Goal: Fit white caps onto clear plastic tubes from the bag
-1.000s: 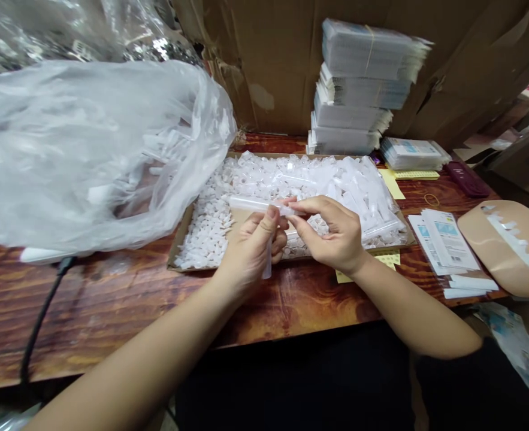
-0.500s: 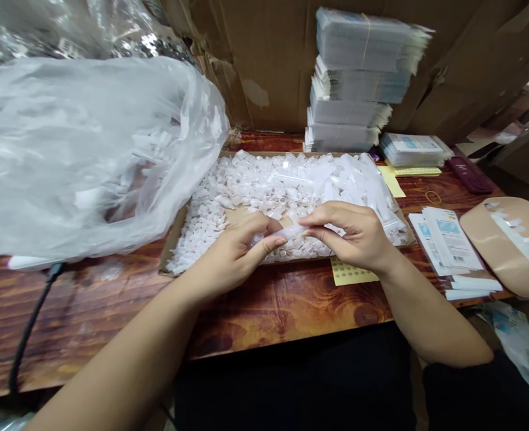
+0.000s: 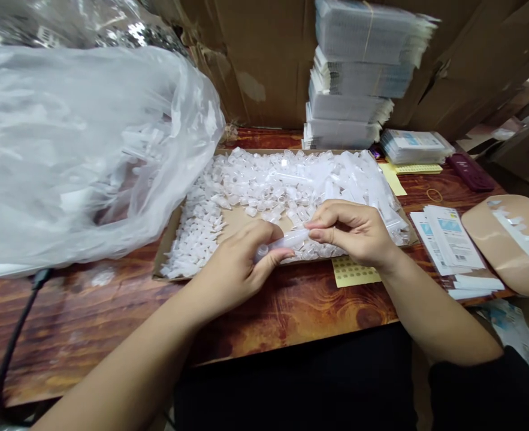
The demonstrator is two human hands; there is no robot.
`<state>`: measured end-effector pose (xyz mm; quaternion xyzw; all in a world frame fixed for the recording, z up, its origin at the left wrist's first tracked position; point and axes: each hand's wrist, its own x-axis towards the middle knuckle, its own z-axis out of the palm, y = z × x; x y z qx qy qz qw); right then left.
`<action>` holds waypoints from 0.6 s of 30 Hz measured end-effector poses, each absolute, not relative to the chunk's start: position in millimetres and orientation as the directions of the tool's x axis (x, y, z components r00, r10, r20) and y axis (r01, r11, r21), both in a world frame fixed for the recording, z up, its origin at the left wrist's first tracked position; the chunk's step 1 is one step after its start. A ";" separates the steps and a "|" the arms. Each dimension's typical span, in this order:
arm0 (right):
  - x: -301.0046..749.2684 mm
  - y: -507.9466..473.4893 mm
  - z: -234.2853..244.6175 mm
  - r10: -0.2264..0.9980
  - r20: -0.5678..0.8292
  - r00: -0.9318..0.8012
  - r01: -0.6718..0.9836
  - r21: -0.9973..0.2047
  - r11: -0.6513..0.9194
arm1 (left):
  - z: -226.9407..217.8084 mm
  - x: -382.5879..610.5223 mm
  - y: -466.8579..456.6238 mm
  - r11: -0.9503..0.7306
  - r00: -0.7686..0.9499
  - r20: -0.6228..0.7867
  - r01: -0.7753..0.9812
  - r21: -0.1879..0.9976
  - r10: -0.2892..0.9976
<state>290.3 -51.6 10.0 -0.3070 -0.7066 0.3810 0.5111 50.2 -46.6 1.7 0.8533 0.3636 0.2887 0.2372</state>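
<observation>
At the centre of the frame, we see two bare hands holding a slim translucent tube (image 3: 289,239) between them, over the near part of a shallow cardboard tray (image 3: 168,248). The tube slants, its right end higher in the frame. The left hand (image 3: 241,257) curls around its lower end, thumb along the near side, and a rounded clear end shows between thumb and fingers. The right hand (image 3: 351,233) pinches the upper end between thumb and fingertips.

We find the tray crowded with small white and clear plastic pieces (image 3: 250,179), with a patch of bare cardboard left of centre. A yellow sheet of dots (image 3: 356,272) pokes out at its near right edge.

A large cloudy plastic bag (image 3: 66,149) fills the upper left; beneath it, a black cable (image 3: 17,341) runs down to the lower left. At upper right we see a tall stack of clear-wrapped packs (image 3: 358,108), with a lower stack (image 3: 410,146) just beside it. Near the right edge, printed cards (image 3: 453,239) lie next to a curved beige piece (image 3: 484,239). All this rests on a glossy brown wood-grain table (image 3: 291,323).
</observation>
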 end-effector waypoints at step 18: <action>268.6 -33.5 13.2 0.908 -0.182 -0.377 -0.063 -0.973 -0.221 | -15.6 50.4 -41.2 -0.650 0.449 0.542 0.714 0.261 0.710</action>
